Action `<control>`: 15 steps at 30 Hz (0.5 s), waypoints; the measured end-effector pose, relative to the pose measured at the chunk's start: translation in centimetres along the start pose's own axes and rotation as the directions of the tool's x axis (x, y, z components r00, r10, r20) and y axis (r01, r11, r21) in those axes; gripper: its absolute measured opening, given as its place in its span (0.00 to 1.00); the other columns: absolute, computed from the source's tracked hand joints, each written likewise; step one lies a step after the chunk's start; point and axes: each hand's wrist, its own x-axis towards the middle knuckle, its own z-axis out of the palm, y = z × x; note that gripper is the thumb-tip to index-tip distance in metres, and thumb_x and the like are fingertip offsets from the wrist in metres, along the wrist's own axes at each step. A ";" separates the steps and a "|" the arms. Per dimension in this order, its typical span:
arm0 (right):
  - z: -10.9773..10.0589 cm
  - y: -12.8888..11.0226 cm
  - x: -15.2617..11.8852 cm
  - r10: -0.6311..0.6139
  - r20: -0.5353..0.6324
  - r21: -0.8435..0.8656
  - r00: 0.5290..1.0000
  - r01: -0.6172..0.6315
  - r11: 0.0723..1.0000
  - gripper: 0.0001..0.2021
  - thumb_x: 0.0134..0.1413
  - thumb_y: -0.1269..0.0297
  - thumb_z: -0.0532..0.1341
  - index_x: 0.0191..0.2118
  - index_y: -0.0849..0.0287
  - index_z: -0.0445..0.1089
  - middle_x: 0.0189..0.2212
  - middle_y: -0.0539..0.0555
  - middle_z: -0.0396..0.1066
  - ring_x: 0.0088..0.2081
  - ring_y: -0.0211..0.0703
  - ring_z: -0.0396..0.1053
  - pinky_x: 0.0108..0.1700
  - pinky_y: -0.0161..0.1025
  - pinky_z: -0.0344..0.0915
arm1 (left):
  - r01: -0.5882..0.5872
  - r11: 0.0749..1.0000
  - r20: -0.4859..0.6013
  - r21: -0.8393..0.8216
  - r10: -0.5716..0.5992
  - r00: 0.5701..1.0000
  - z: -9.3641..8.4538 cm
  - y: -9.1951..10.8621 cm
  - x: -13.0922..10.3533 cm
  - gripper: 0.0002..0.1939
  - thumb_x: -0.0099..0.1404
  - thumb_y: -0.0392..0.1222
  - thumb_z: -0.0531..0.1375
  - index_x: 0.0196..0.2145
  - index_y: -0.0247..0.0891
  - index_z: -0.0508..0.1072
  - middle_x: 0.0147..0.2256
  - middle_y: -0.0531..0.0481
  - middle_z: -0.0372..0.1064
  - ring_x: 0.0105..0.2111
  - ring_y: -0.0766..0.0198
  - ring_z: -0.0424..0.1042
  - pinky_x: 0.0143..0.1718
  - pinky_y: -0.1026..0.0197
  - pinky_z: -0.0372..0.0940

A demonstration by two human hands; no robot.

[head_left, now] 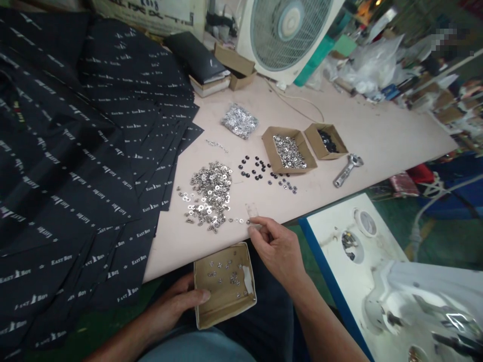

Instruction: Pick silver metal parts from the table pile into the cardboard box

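Cluttered workshop, pale pink worktable [362, 136], white fan [287, 30] at far edge. Small open cardboard box [225, 284] held at table's near edge over lap: shallow, square, tan, scattering of tiny silver eyelets inside. Left hand [177, 301] grips its left wall, thumb along rim. Right hand [277, 249] at table edge, fingertips pressed together on something tiny, beside loose silver eyelet pile [209, 193]. Black printed fabric sheets [75, 161] fanned at left. Metal hand tool [347, 170] lies beyond.

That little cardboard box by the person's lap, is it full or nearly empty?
Nearly empty: the cardboard box shows mostly bare bottom, with only scattered metal rings.
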 end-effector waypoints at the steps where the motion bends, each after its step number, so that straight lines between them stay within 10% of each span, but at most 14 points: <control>1: 0.0 0.0 0.1 -0.006 0.004 -0.003 1.000 0.006 1.000 0.10 0.60 0.62 0.64 0.44 0.57 0.80 0.19 0.43 0.62 0.22 0.36 0.62 0.30 0.36 0.61 | -0.003 1.000 0.003 -0.002 0.003 1.000 0.0 0.0 0.0 0.30 0.63 0.44 0.67 0.63 0.40 0.74 0.63 0.42 0.73 0.64 0.39 0.69 0.67 0.39 0.61; 15: -0.9 -0.6 1.1 0.035 0.073 -0.051 0.997 -0.031 0.998 0.08 0.62 0.61 0.62 0.37 0.54 0.79 0.20 0.43 0.66 0.22 0.35 0.63 0.28 0.35 0.58 | 0.011 1.000 0.002 -0.027 -0.011 1.000 0.3 0.0 0.1 0.30 0.63 0.43 0.68 0.62 0.40 0.75 0.62 0.42 0.74 0.63 0.39 0.70 0.67 0.40 0.62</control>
